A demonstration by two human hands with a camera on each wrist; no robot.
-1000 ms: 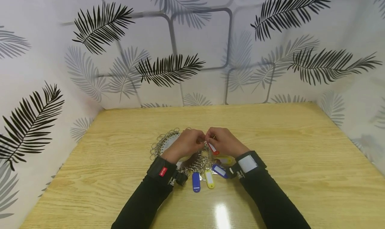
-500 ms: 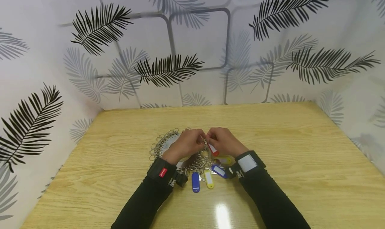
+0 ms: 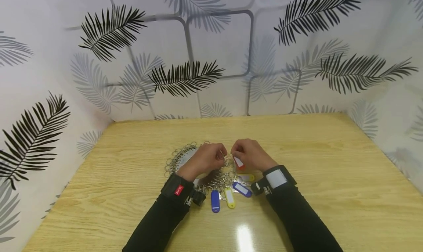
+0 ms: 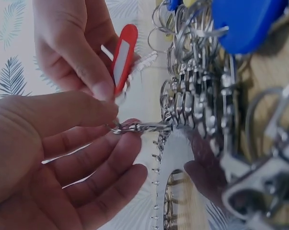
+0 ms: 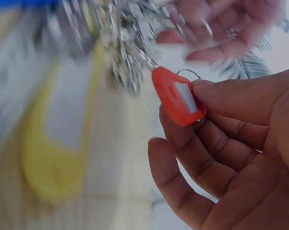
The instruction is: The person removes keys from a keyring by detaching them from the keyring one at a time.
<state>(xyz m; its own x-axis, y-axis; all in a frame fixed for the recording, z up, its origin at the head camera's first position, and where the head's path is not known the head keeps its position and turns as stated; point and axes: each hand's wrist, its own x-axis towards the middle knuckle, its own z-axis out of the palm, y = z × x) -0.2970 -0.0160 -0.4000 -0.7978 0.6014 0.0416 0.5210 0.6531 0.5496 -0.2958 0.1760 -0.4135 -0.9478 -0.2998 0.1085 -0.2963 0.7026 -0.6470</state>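
Note:
My left hand (image 3: 208, 157) is over a round rack (image 3: 186, 156) edged with metal clasps and rings. In the left wrist view its thumb and fingers pinch one metal clasp (image 4: 144, 126) that points out from the rack. Just to the right, my right hand (image 3: 251, 154) pinches a red key tag (image 3: 239, 163) with a white label. A ring (image 5: 190, 73) shows at the tag in the right wrist view, and a silver key (image 4: 145, 61) hangs beside it in the left wrist view. A small gap separates the two hands.
Near the rack's front edge lie a blue tag (image 3: 215, 201), a yellow tag (image 3: 229, 197) and another blue tag (image 3: 242, 189). A further yellow tag (image 3: 246, 177) lies under the right hand. The wooden table (image 3: 132, 145) meets a leaf-patterned backdrop (image 3: 218, 42).
My right hand has drawn slightly to the right with the red key tag, widening the gap between the hands. The left hand has stayed almost in place.

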